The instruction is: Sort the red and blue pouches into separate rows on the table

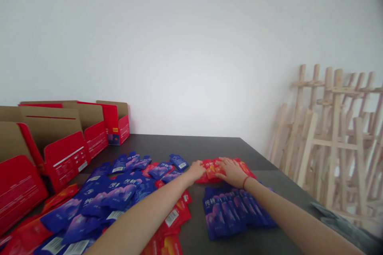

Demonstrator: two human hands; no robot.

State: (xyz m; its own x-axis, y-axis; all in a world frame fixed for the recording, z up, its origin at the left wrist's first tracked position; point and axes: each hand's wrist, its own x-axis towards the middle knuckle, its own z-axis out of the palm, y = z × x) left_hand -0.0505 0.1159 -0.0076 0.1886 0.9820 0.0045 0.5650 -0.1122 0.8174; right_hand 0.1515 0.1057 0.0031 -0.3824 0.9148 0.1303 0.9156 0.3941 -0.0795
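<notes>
A row of overlapping red pouches (212, 167) lies flat on the dark table, under and between both hands. At its left end is my left hand (196, 170), fingers bent and closed on the edge of a red pouch. My right hand (232, 172) rests on top of the row, palm down with its fingers stretched out. Nearer to me, partly beneath my right forearm, a row of blue pouches (230, 211) lies overlapped in a fan, printed sides up. My left forearm crosses in front of a loose heap of blue pouches (112, 191) and red pouches (176, 217).
Several open red cardboard boxes (68, 157) stand along the table's left side. A white wall (191, 55) rises behind the dark table (176, 143). Wooden easels (332, 139) lean together past the right edge, with grey material (344, 223) below them.
</notes>
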